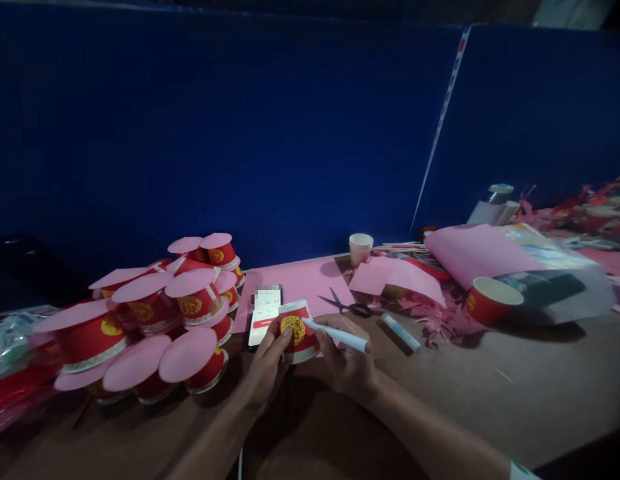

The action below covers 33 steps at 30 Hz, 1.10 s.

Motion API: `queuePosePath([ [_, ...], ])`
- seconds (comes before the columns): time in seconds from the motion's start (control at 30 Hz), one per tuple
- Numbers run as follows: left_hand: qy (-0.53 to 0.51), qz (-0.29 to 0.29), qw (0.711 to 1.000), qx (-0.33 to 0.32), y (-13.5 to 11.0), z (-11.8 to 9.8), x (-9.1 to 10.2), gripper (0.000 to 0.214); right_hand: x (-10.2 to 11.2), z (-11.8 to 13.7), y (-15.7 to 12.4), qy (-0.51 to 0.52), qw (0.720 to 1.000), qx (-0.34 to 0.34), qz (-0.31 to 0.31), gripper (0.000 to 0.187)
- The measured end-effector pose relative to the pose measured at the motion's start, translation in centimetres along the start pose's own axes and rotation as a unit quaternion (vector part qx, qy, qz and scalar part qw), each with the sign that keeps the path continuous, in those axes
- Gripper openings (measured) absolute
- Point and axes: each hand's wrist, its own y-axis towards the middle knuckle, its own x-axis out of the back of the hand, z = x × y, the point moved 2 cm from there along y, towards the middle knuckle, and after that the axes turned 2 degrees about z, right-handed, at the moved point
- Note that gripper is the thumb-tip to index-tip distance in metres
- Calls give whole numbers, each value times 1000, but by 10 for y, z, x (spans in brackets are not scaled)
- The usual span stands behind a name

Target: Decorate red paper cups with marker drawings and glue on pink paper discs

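In my left hand (pixel 271 350) is a red paper cup (pixel 301 343) with a gold emblem, its fingers wrapped around the cup's left side. My right hand (pixel 353 363) grips a white pen-shaped tube (pixel 343 335), whose tip points at the cup's emblem. I cannot tell whether the tip touches the cup. Just behind the left hand lies a phone (pixel 267 317) with a lit screen, on a sheet of pink paper (pixel 290 275). Black-handled scissors (pixel 357 309) rest open beyond my right hand, and a small pale blue-and-white tube (pixel 400 333) lies right of it.
At left stand several red cups (pixel 93 337) topped with pink paper discs, some stacked. A white cup (pixel 361 248) stands near the blue partition (pixel 240 133). Rightward are cut pink paper (pixel 397 277), pink shreds (pixel 435 320), a tilted red cup (pixel 493 300) and a plastic bag (pixel 580 293).
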Motion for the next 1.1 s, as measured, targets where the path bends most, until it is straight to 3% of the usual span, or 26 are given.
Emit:
queuePosePath([
  [0.43, 8, 2, 1000, -7, 0, -1, -2, 40, -2, -3, 1, 3, 1000, 1, -6, 16],
  [0.57, 9, -26, 1000, 4, 0, -2, -1, 39, 0, -4, 0, 8, 999, -46, -4, 13],
  [0.67, -10, -5, 1000, 8, 0, -2, -1, 41, 1, -4, 0, 9, 997, -80, -3, 12],
  [0.8, -16, 16, 1000, 3, -1, -2, -3, 41, 2, 1, 4, 6, 998, -67, 0, 11],
  [1.1, -2, -11, 1000, 10, -3, -5, -7, 43, -1, -2, 1, 1, 998, -60, -1, 9],
])
